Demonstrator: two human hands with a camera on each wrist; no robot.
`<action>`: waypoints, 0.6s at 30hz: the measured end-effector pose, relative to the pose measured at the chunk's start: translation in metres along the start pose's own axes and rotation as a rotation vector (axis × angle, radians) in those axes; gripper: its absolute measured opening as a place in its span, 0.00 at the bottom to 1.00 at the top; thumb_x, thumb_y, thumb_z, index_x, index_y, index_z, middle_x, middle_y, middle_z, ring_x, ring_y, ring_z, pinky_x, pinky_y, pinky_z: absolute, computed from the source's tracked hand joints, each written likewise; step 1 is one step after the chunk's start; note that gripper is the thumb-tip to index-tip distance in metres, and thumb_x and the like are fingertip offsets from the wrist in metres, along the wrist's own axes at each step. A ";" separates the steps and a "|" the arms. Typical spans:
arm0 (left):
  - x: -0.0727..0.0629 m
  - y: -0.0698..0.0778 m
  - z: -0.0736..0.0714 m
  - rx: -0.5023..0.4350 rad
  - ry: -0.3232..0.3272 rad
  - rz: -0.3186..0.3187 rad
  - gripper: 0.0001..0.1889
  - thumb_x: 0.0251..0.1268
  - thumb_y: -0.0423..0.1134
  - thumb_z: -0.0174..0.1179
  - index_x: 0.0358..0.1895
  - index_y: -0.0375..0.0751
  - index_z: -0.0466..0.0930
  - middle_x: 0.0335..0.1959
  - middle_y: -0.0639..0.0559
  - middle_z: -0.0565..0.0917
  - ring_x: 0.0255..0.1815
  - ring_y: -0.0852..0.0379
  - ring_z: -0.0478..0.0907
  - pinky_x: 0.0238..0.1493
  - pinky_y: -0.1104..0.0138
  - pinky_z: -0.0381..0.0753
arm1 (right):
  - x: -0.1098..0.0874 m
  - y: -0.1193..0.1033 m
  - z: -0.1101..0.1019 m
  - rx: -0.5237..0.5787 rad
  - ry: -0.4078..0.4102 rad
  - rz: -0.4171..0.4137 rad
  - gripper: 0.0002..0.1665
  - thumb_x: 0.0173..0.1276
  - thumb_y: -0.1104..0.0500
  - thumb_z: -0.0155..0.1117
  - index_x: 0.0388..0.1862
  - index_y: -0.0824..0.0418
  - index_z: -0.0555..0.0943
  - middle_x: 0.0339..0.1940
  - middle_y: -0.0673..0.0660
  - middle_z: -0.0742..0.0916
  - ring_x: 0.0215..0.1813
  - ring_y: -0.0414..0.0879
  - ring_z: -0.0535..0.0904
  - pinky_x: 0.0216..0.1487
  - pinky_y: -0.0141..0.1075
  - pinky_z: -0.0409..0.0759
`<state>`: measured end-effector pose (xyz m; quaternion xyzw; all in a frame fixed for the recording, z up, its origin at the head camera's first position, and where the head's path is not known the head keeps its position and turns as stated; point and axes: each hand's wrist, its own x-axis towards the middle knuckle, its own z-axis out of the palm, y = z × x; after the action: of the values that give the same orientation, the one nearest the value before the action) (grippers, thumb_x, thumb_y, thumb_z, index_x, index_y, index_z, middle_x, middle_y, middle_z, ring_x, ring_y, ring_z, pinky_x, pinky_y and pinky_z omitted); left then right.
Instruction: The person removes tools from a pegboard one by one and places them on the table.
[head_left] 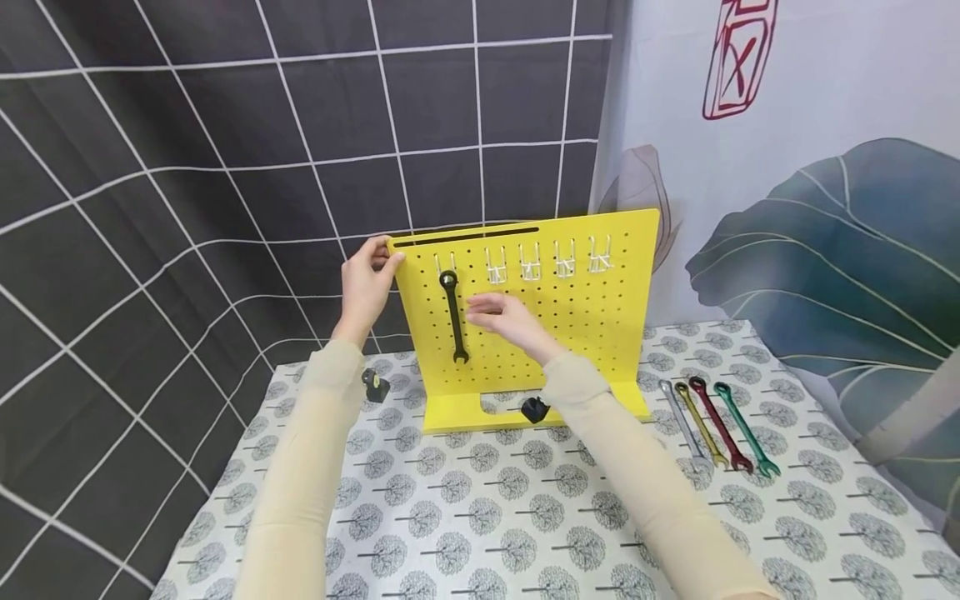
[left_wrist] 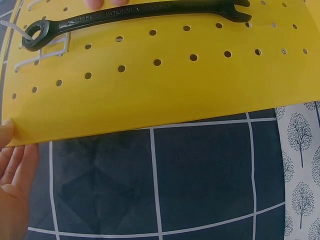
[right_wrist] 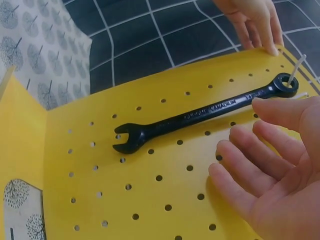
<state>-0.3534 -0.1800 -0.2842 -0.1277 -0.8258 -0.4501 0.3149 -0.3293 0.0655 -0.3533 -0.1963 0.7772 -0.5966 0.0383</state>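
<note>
A black combination wrench (head_left: 454, 318) hangs by its ring end on a white hook of the yellow pegboard (head_left: 600, 321), open end downward. My left hand (head_left: 363, 292) pinches the board's upper left corner between thumb and fingers; the left wrist view shows the thumb on the front face and fingers behind. My right hand (head_left: 513, 321) is just right of the wrench, fingers loosely bent and holding nothing. In the right wrist view, the right thumb is close to the wrench shaft (right_wrist: 200, 114); whether they touch I cannot tell. The ring end (right_wrist: 286, 85) surrounds the hook's tip.
Several bare white hooks (head_left: 564, 260) line the board's top right. On the tree-print tablecloth (head_left: 480, 508), right of the board, lie a silver wrench (head_left: 682, 421), a gold wrench (head_left: 702, 423), a red wrench (head_left: 722, 425) and a green wrench (head_left: 747, 429). A dark gridded curtain (head_left: 315, 200) hangs behind.
</note>
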 end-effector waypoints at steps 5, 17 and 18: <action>0.000 -0.001 0.000 -0.006 0.002 0.005 0.17 0.70 0.37 0.65 0.58 0.34 0.80 0.46 0.39 0.85 0.47 0.47 0.83 0.51 0.57 0.84 | 0.006 -0.002 0.007 -0.013 0.030 -0.028 0.25 0.73 0.57 0.65 0.67 0.59 0.77 0.59 0.56 0.84 0.60 0.49 0.79 0.62 0.41 0.79; 0.001 -0.001 -0.001 -0.004 0.009 0.027 0.16 0.69 0.35 0.66 0.56 0.33 0.80 0.45 0.38 0.85 0.46 0.45 0.83 0.50 0.57 0.84 | 0.018 -0.002 0.020 0.000 0.111 -0.046 0.26 0.72 0.57 0.67 0.66 0.62 0.77 0.59 0.58 0.84 0.59 0.51 0.80 0.59 0.41 0.80; 0.001 -0.001 -0.001 -0.003 0.007 0.024 0.16 0.69 0.35 0.65 0.56 0.33 0.80 0.45 0.38 0.85 0.46 0.45 0.83 0.50 0.57 0.84 | 0.018 -0.003 0.021 -0.008 0.110 -0.040 0.26 0.72 0.56 0.67 0.66 0.62 0.77 0.60 0.58 0.84 0.59 0.51 0.79 0.60 0.41 0.80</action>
<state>-0.3548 -0.1814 -0.2841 -0.1367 -0.8224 -0.4479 0.3231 -0.3392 0.0389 -0.3537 -0.1791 0.7763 -0.6041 -0.0172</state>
